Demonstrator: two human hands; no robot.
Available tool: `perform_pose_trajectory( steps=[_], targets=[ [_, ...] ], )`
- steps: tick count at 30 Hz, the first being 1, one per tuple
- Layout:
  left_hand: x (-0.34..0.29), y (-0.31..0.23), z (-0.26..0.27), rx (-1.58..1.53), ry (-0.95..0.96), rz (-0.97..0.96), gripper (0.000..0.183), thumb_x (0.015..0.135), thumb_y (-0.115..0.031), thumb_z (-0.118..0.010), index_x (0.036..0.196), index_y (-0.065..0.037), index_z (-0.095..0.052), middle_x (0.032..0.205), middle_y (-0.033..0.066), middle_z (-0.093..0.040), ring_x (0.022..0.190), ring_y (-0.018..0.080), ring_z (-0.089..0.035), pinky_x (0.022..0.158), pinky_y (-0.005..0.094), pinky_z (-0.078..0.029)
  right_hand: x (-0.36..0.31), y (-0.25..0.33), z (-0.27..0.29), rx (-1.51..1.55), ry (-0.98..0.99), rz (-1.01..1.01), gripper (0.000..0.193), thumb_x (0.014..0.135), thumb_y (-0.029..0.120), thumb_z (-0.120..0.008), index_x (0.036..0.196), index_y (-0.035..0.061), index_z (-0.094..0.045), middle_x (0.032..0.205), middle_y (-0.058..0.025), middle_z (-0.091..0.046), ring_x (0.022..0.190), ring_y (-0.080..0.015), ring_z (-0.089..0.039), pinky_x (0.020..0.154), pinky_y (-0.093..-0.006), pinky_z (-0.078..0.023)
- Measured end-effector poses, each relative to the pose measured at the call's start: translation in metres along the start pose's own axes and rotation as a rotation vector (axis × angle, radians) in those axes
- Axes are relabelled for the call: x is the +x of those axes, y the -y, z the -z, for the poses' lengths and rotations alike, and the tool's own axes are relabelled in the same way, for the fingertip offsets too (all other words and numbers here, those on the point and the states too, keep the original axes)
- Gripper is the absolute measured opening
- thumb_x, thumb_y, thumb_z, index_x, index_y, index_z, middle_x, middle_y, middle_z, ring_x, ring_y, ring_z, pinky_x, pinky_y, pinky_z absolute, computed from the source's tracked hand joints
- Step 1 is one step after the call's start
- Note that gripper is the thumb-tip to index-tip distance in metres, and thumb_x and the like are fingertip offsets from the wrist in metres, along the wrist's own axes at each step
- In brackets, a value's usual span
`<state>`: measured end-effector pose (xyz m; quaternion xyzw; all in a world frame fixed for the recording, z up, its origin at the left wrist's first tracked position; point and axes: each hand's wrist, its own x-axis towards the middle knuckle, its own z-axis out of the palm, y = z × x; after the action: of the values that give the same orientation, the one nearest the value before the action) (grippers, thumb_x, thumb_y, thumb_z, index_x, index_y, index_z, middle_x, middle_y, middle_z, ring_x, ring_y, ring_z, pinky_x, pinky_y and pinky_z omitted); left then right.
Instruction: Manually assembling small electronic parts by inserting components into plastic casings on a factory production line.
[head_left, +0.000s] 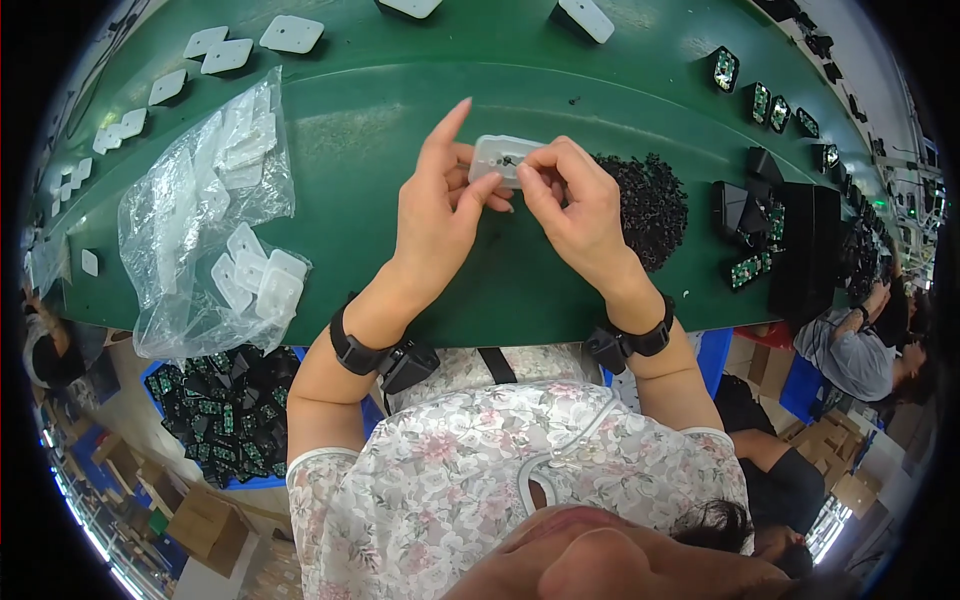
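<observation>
My left hand (436,205) holds a white translucent plastic cover (484,152) by its near edge, thumb in front, index finger raised away. My right hand (578,205) is closed in a pinch at the cover's right side. Small black parts (507,161) show on the middle of the cover, right by my right fingertips; what exactly lies inside the pinch is partly hidden. Just right of my right hand spreads a pile of small black parts (655,210) on the green table (490,290).
A clear plastic bag (170,230) with white covers (278,285) spilling out lies left. White-topped units (292,34) line the far left edge. Black housings with green circuit boards (748,270) and a black box (808,245) stand right. A blue bin (262,482) of circuit-board units sits below left.
</observation>
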<state>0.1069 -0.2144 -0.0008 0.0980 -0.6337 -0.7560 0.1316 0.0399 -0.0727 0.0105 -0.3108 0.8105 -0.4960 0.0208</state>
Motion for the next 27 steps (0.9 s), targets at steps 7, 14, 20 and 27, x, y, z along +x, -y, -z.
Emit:
perform_pose_trajectory(
  steps=[7, 14, 20, 27],
  targets=[
    [0.0, 0.011, 0.005, -0.081, 0.018, 0.036, 0.009, 0.089, 0.006, -0.053, 0.096, 0.01, -0.057, 0.102, 0.0085, -0.055, 0.087, 0.0203, -0.066, 0.08, 0.0275, -0.055, 0.0, 0.003, -0.003, -0.12, 0.005, 0.07, 0.01, 0.082, 0.009, -0.064, 0.082, 0.0044, -0.054, 0.073, -0.0073, -0.057, 0.057, -0.0226, -0.057, 0.051, -0.032, -0.046],
    [0.0, 0.01, 0.004, 0.05, 0.012, -0.185, 0.007, 0.086, 0.005, -0.058, 0.093, 0.006, -0.059, 0.101, 0.0101, -0.055, 0.085, 0.0172, -0.064, 0.076, 0.026, -0.055, -0.003, -0.001, -0.009, 0.166, 0.041, -0.167, 0.01, 0.091, 0.008, -0.058, 0.085, 0.0012, -0.053, 0.07, 0.0018, -0.052, 0.059, -0.0032, -0.042, 0.051, -0.0203, -0.036],
    [0.001, 0.011, 0.005, 0.259, -0.036, -0.335, 0.005, 0.084, 0.004, -0.062, 0.088, 0.003, -0.059, 0.091, 0.0101, -0.058, 0.075, 0.0154, -0.062, 0.064, 0.0247, -0.054, -0.007, -0.003, -0.018, 0.343, 0.049, -0.16, 0.01, 0.091, 0.007, -0.058, 0.087, 0.0016, -0.05, 0.072, 0.0032, -0.05, 0.06, -0.0021, -0.041, 0.051, -0.0197, -0.034],
    [0.001, 0.012, 0.007, 0.236, -0.025, -0.33, 0.004, 0.085, 0.004, -0.061, 0.086, 0.003, -0.058, 0.089, 0.0091, -0.057, 0.072, 0.0146, -0.063, 0.062, 0.0252, -0.053, -0.001, -0.005, -0.023, -0.102, -0.128, 0.25, 0.011, 0.084, 0.002, -0.063, 0.085, 0.0028, -0.052, 0.069, -0.005, -0.048, 0.053, -0.0118, -0.047, 0.047, -0.0266, -0.038]
  ],
)
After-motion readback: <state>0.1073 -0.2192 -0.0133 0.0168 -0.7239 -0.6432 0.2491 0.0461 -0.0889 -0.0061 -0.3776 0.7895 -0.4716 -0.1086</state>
